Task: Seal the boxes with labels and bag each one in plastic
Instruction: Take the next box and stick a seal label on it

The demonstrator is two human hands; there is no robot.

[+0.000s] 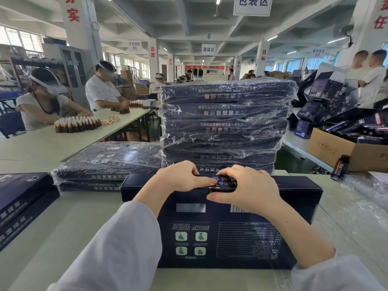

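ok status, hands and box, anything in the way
Left hand, right hand grip box far edge, thumbs pressing label. Box unbagged. Bagged stack close behind.

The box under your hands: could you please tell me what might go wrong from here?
The left hand and right hand press the label at the far edge of the box; it could go on crooked or creased. The tall stack of bagged boxes stands just behind and looks uneven, so a push forward might topple it.
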